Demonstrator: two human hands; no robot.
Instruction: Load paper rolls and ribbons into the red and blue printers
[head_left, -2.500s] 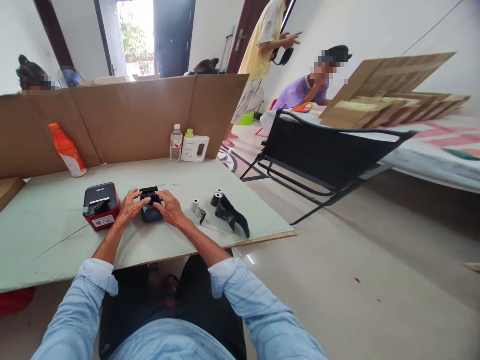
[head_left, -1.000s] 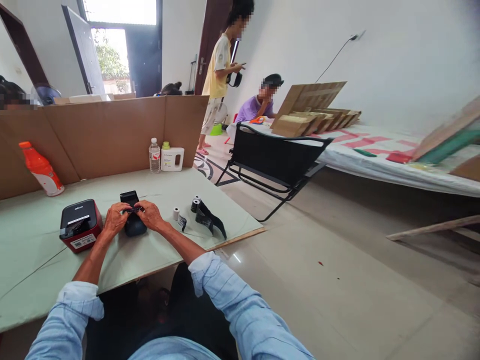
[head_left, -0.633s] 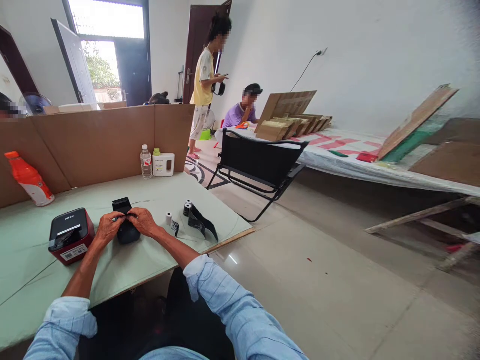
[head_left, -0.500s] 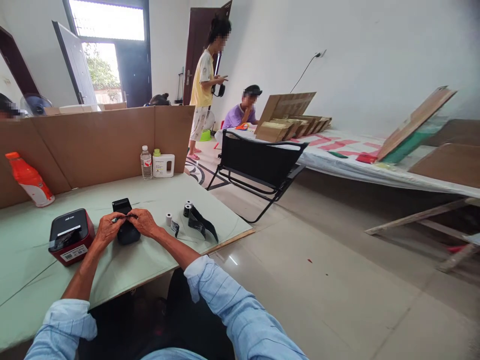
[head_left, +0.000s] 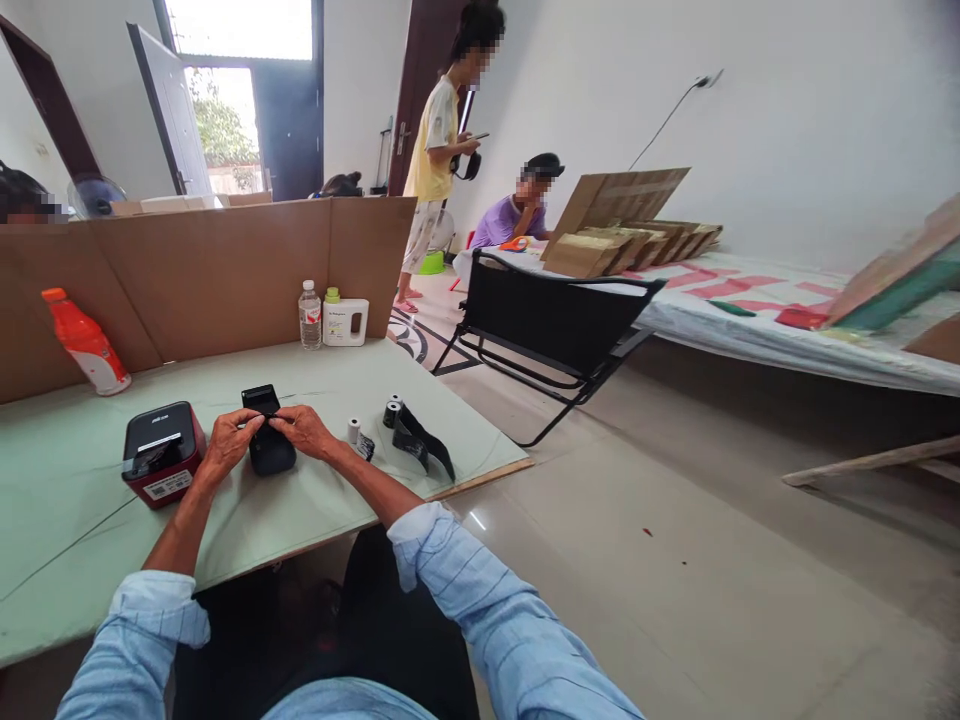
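A small dark label printer (head_left: pixel 268 448) with its lid raised stands on the pale green table (head_left: pixel 67 480). My left hand (head_left: pixel 227 440) and my right hand (head_left: pixel 302 429) meet over its open top, fingers pinched on something thin and dark that I cannot make out. A red and black printer (head_left: pixel 163 453) sits just left of my left hand. Right of my right hand lie a small white paper roll (head_left: pixel 353 430), a black roll (head_left: pixel 391 412) and a loose black strip (head_left: pixel 424 446).
A cardboard screen (head_left: pixel 225 270) backs the table, with an orange bottle (head_left: pixel 85 341), a water bottle (head_left: pixel 309 314) and a white jug (head_left: pixel 345 321) before it. A black folding chair (head_left: pixel 555 325) stands to the right. Other people stand and sit beyond it, near a low bed.
The view has swung a little to the left and down since half a second ago. Both hands stay pinched over the dark printer; nothing on the table has moved.
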